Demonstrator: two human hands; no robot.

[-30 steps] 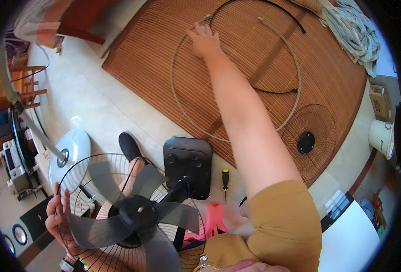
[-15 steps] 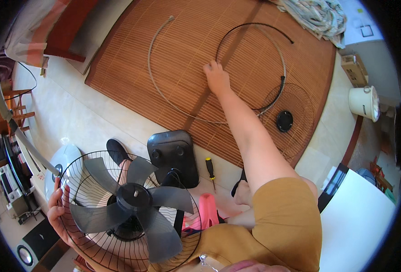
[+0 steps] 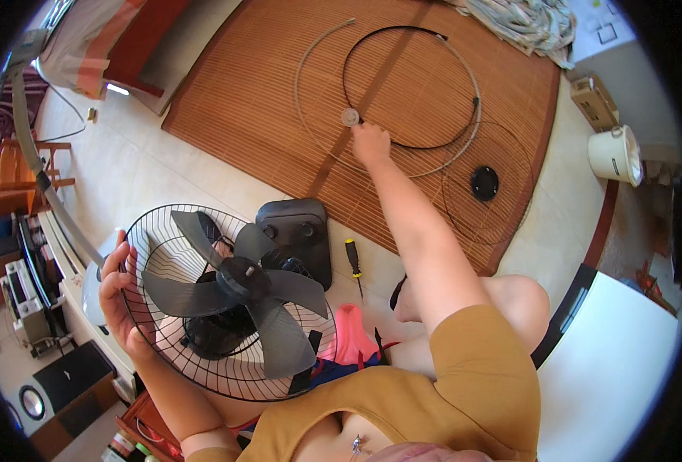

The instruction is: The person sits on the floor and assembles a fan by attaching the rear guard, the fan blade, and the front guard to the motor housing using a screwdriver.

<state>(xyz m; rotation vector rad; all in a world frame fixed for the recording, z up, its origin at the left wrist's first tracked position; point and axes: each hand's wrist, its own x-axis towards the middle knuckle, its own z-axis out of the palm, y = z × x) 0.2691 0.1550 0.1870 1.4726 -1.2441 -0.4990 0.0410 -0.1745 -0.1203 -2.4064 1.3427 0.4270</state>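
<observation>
Head view: one fan [image 3: 244, 279], lower left, my left hand [image 3: 120, 299] curled around its left rim. One small round disc [image 3: 349, 117], upper centre, at my right hand's [image 3: 372, 145] bent fingertips; whether pinched, I cannot tell.

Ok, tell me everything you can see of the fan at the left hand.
The fan has five dark grey, translucent, plastic-looking blades around a black hub. Behind them spreads a round black wire cage; no guard covers the front, so the blades are exposed. The head tilts upward, facing the camera. Beyond it sits a black base with rounded corners and two round knobs; the link between is largely hidden. The left hand holds the cage's left rim.
</observation>
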